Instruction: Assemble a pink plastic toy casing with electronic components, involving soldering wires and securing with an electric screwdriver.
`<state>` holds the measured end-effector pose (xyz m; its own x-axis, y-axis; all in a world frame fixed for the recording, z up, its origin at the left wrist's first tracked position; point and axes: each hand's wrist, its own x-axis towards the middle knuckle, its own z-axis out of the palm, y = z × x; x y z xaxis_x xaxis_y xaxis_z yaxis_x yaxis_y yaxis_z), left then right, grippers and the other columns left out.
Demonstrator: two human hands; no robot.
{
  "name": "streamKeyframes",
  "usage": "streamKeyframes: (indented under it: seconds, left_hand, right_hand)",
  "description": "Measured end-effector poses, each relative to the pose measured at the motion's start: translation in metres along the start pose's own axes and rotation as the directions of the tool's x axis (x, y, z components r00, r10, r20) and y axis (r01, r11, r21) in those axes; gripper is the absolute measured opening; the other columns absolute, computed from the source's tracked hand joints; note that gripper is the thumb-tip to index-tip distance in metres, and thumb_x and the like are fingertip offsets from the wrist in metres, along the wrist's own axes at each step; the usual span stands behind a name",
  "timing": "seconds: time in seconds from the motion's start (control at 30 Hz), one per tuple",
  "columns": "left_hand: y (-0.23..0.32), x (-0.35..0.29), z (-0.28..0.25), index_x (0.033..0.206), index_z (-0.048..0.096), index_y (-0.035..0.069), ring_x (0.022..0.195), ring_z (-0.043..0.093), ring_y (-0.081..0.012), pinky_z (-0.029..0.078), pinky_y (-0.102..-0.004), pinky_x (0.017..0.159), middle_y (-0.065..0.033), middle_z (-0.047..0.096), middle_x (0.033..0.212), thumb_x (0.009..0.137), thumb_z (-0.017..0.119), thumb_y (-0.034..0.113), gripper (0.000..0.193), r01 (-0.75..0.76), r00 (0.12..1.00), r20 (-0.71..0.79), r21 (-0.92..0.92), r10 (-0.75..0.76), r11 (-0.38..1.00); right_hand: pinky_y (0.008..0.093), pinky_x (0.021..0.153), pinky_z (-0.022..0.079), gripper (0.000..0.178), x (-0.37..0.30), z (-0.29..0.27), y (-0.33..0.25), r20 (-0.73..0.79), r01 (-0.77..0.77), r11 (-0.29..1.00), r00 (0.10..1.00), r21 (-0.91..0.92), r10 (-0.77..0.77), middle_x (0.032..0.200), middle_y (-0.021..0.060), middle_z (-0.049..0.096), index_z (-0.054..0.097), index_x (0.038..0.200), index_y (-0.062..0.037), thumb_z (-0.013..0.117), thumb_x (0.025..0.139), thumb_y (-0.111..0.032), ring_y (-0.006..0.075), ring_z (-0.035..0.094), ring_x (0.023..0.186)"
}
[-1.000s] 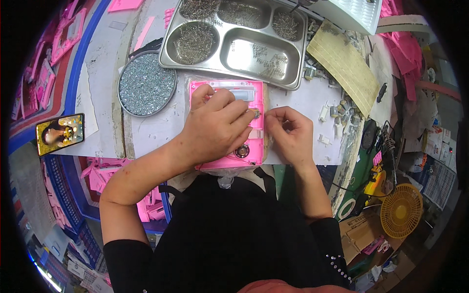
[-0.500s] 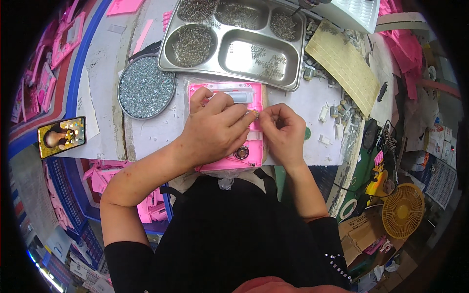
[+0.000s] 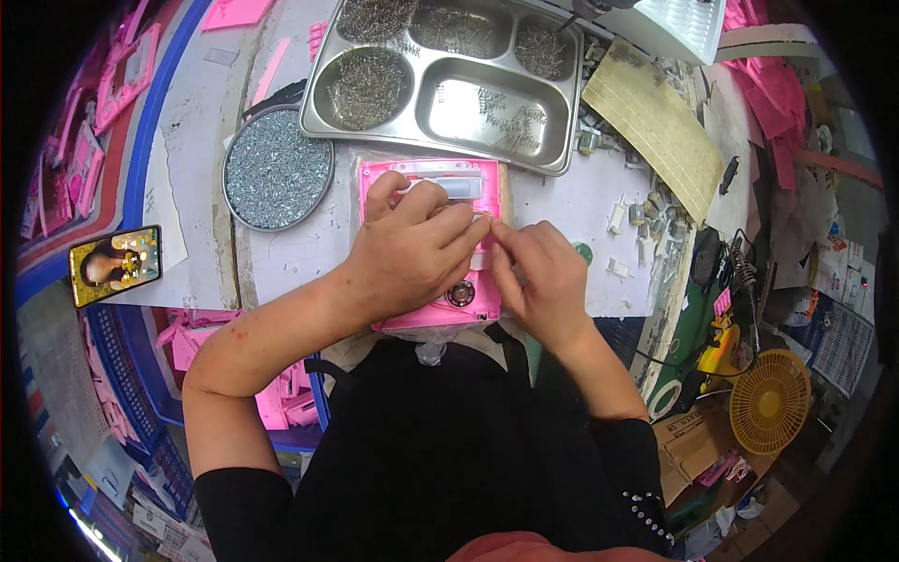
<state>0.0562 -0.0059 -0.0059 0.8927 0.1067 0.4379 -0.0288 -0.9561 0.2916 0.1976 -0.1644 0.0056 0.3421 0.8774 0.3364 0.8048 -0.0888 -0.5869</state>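
A pink plastic casing (image 3: 426,317) lies in front of me on a thin pad, with clear plastic film at its edges. My left hand (image 3: 412,248) reaches over its middle, fingers bent, thumb and fingertips pressed together near its right edge. My right hand (image 3: 545,281) meets those fingertips from the right, its thumb and forefinger pinched. Whatever sits between the fingertips is too small and covered to make out. In the casing show a grey rectangular window (image 3: 459,188) at the top and a round black speaker (image 3: 461,293) lower down. My left hand hides the casing's centre.
Behind the casing stands a steel compartment tray (image 3: 426,131) with small springs. To its left is a round dish (image 3: 279,169) of small metal pieces. A phone (image 3: 115,266) lies far left. Small white parts (image 3: 646,225) and a tan sheet (image 3: 655,126) lie right; pink parts fill a blue crate (image 3: 323,412).
My right hand has turned and shifted slightly, its fingertips now closer against the left hand's. My left hand stays nearly in place over the casing.
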Motion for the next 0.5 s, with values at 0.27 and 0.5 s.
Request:
streamKeyframes:
  seconds: [0.27, 0.5]
  left_hand:
    - [-0.002, -0.003, -0.006, 0.092, 0.074, 0.016, 0.085, 0.059, -0.0172, 0.032, -0.0460, 0.092, 0.0045, 0.065, 0.092, 0.071, 0.077, 0.019, 0.021, 0.037, 0.983, -0.177, -0.072, -0.049, 0.997]
    - [-0.005, -0.004, -0.008, 0.078, 0.069, 0.016, 0.082, 0.057, -0.0164, 0.031, -0.0440, 0.086, 0.0049, 0.059, 0.085, 0.071, 0.076, 0.015, 0.011, 0.144, 0.948, -0.269, -0.117, -0.171, 0.983]
  right_hand:
    - [0.0229, 0.059, 0.046, 0.015, 0.017, 0.004, 0.019, 0.319, -0.618, 0.615, 0.783, 0.489, 0.533, 0.074, 0.0010, 0.069, 0.070, 0.093, 0.0010, 0.078, 0.091, -0.011, 0.0038, 0.057, 0.065]
    - [0.0249, 0.060, 0.046, 0.016, 0.009, 0.010, 0.015, 0.229, -0.593, 0.673, 0.800, 0.442, 0.554, 0.075, 0.0031, 0.068, 0.069, 0.084, -0.0015, 0.080, 0.088, -0.013, 0.0075, 0.057, 0.065]
